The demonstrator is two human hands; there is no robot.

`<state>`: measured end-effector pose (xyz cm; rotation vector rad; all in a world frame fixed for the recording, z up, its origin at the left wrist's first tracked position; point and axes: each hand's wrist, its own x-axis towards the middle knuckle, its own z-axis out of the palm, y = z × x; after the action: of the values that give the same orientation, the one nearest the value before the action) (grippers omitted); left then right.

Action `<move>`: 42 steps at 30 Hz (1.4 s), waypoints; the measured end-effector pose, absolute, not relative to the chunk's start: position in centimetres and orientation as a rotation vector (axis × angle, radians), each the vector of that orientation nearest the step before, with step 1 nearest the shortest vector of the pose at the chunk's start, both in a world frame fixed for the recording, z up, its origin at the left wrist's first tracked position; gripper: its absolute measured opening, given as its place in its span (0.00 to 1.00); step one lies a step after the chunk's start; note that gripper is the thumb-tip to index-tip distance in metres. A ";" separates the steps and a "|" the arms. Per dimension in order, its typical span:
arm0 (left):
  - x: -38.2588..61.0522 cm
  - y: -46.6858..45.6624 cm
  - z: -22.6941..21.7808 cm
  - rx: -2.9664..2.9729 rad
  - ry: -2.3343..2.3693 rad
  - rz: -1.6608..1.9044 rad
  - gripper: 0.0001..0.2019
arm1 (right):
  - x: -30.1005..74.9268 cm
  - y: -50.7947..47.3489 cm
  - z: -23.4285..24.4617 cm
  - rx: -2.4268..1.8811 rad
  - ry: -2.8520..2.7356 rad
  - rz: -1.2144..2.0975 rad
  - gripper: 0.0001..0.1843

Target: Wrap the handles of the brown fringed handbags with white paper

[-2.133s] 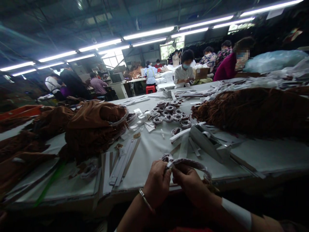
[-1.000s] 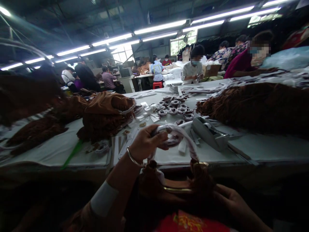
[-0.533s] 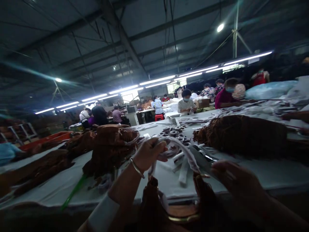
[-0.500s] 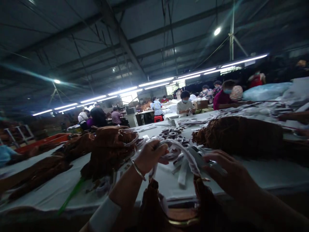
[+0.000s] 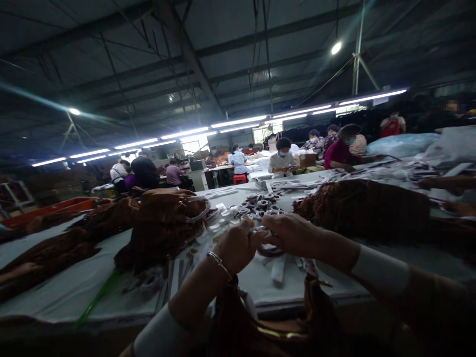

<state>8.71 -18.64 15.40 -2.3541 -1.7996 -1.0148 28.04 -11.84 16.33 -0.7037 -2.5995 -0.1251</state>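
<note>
A brown bag (image 5: 277, 332) with a gold-coloured zip stands at the table's near edge, below my hands. Its raised handle (image 5: 310, 267) is covered in pale wrapping. My left hand (image 5: 238, 245), with a metal bangle at the wrist, is closed around the top of this handle. From the right, my right hand (image 5: 292, 233) meets it, fingers pinched on the same wrapped part. Between and under the fingers a greyish loop shows, partly hidden; I cannot tell whether it is wrapping or a separate roll.
Several grey rings (image 5: 260, 203) lie beyond my hands among white scraps. Brown bags are heaped at left (image 5: 163, 223) and right (image 5: 364, 208). A green strip (image 5: 97, 297) lies on the white table (image 5: 137, 297). Co-workers (image 5: 283, 159) sit across the table; a hand (image 5: 22, 270) shows at far left.
My right hand has moved left and in from the handle's right side to meet my left hand, and its fingers have closed. My left hand keeps its grip.
</note>
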 end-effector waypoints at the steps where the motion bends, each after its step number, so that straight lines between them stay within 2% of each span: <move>1: 8.5 -18.6 15.1 -2.385 -1.775 -0.984 0.17 | 28.1 -11.8 16.1 -0.736 -2.613 -0.124 0.12; 7: 7.5 -18.5 14.6 -2.539 -1.588 -1.074 0.13 | 29.2 -11.0 14.2 -0.749 -2.620 -0.048 0.12; 10: 7.1 -18.6 14.3 -2.534 -1.614 -1.151 0.11 | 29.2 -10.8 13.6 -0.732 -2.618 -0.014 0.11; 20: 5.7 -20.4 13.6 -2.533 -1.751 -1.165 0.15 | 28.5 -11.6 12.9 -0.755 -2.700 0.035 0.05; 26: 4.8 -21.0 11.5 -2.388 -1.785 -1.398 0.09 | 27.9 -11.8 11.9 -0.687 -2.636 0.219 0.05; 31: 5.1 -20.9 11.0 -2.403 -1.835 -1.269 0.14 | 27.2 -12.0 11.7 -0.690 -2.486 0.337 0.11; 34: 5.6 -20.9 12.1 -2.487 -1.835 -1.141 0.19 | 26.8 -12.8 11.8 -0.688 -2.461 0.328 0.12; 39: 6.6 -20.7 12.9 -2.510 -1.784 -1.128 0.19 | 26.8 -13.5 11.5 -0.591 -2.375 0.164 0.13; 42: 6.9 -20.4 12.5 -2.543 -1.750 -1.230 0.18 | 27.1 -13.4 11.5 -0.400 -2.435 0.037 0.20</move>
<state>6.93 -20.42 12.50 -2.5427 -1.7502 -1.2296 27.11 -13.36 11.46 -0.3999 -2.4348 0.0369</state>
